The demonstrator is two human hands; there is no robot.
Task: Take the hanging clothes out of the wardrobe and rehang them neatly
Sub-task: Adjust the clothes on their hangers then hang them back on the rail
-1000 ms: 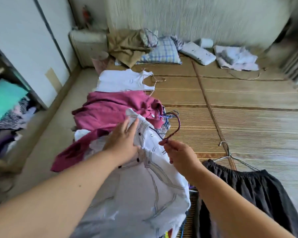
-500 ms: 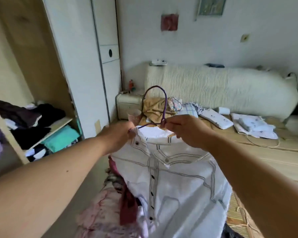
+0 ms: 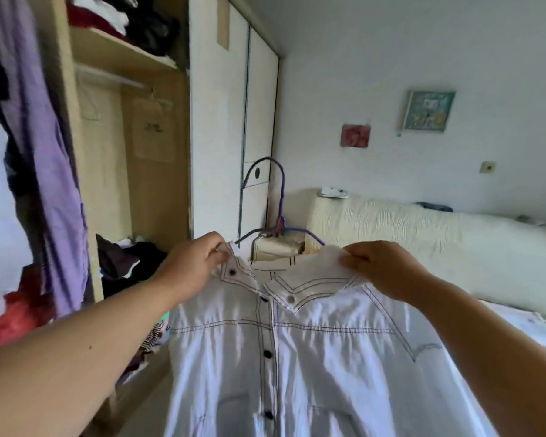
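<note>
The left hand (image 3: 192, 264) and the right hand (image 3: 382, 269) are held well apart at chest height. Each has its fingers and thumb curled onto the collar edge of a white, smooth cotton shirt with dark double stitching and round dark snap buttons (image 3: 297, 345). The shirt hangs flat and spread between the hands, its button placket running straight down and two patch pockets lower on the front. It sits on a thin purple wire hanger (image 3: 281, 197), whose curved hook stands up above the open neckline.

To the left is the open pale wooden wardrobe (image 3: 108, 159), with a slim rail (image 3: 111, 77) under a shelf of rumpled dark and red clothes (image 3: 120, 17). A soft lilac garment (image 3: 41, 121) hangs at the far left. Behind the shirt is a cream, ripple-textured padded headboard (image 3: 391, 225).
</note>
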